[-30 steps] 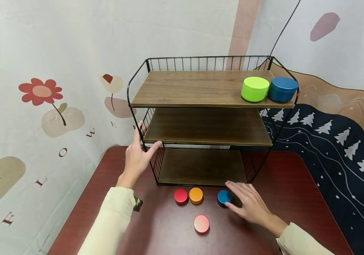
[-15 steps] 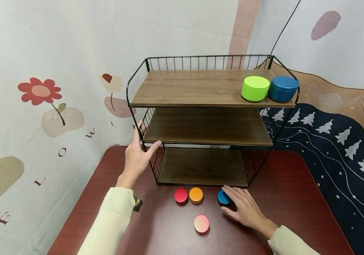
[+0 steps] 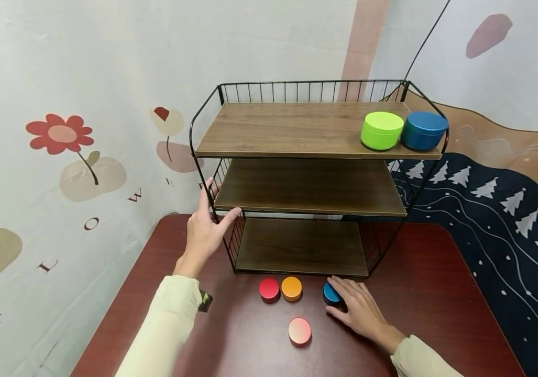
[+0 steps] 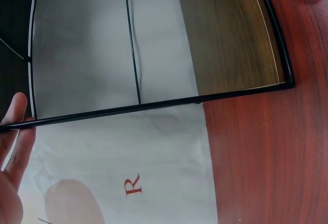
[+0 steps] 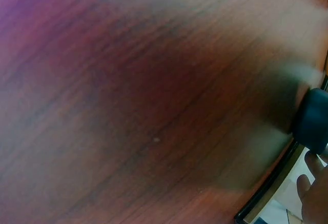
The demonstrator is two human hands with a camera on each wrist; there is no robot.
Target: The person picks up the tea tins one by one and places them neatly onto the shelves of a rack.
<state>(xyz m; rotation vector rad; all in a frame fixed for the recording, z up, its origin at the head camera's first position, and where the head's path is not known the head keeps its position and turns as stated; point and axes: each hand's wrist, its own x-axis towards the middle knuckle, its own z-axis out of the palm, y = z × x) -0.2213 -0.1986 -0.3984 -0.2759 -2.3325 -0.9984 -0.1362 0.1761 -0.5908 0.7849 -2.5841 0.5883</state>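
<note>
A three-tier rack [image 3: 287,131] with wood-look boards and a black wire frame stands at the back of the table. My left hand [image 3: 201,233] grips its left front post, thumb on the front side and fingers behind; in the left wrist view, fingers [image 4: 19,149] lie at the black rod. My right hand [image 3: 360,309] holds a small blue round tin [image 3: 330,294] on the table, fingers over its far right side and thumb near its front. The right wrist view shows that tin [image 5: 313,121] dark at the right edge, with fingertips right by it.
Left of the blue tin are a red tin [image 3: 269,289] and an orange tin [image 3: 292,288]; a pink tin [image 3: 299,331] is nearer. On the top board's right end sit a lime-green tin [image 3: 382,130] and a larger blue tin [image 3: 424,130]. Printed cloth [image 3: 108,63] hangs behind.
My right hand has moved slightly left, closing over the small blue tin. The left hand keeps its place on the rack post. The head view has shifted a little.
</note>
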